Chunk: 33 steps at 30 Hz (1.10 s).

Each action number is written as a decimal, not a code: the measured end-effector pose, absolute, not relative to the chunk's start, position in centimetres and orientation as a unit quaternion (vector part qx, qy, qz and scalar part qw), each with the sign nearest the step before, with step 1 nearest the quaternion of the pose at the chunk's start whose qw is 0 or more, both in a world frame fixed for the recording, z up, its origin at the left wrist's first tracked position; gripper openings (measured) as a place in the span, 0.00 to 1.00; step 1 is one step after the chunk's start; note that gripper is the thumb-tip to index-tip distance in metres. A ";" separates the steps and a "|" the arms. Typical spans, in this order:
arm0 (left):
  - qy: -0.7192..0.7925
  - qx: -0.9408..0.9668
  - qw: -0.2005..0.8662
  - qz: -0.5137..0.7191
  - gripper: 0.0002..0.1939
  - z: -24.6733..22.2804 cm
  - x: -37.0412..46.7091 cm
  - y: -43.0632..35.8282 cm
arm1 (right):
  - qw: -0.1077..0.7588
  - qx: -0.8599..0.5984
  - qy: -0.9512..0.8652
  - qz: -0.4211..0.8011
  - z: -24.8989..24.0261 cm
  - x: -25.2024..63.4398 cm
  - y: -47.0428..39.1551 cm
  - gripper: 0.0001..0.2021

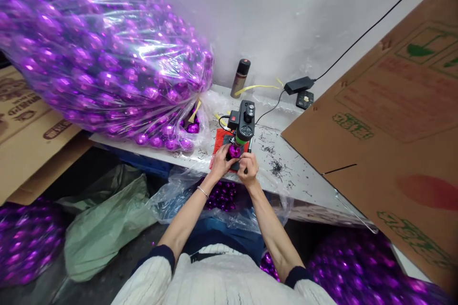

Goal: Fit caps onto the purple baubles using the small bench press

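A shiny purple ball sits under the head of a small black bench machine that has a red switch and a green ring. My left hand grips the ball from the left, thumb and fingers against it. My right hand is closed at the ball's lower right, its fingers curled round a small dark tool whose kind I cannot make out. Beneath the machine lies a red sheet. Below my hands, more purple balls lie in an open clear plastic bag.
A big clear bag of purple balls leans at the left. A spray can and a power adapter stand by the wall. Black scraps litter the white table. A large cardboard box blocks the right.
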State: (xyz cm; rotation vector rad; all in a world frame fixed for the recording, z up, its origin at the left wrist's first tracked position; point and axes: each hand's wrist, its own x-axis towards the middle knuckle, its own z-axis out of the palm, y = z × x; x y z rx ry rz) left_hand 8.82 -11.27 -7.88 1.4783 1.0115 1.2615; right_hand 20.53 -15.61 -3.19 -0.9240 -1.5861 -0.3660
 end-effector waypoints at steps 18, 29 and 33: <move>0.412 0.798 0.164 0.409 0.32 -12.3 4.3 -22.9 | 0.612 -0.473 -0.633 -0.030 2.4 20.0 -16.8 0.14; 0.613 0.784 0.053 0.083 0.20 -0.2 -2.0 -1.0 | 0.613 -0.460 -0.640 -0.052 2.0 19.8 -16.8 0.13; 0.597 0.799 0.071 0.017 0.18 0.6 -1.9 1.1 | 0.614 -0.460 -0.639 -0.056 1.7 19.7 -16.8 0.13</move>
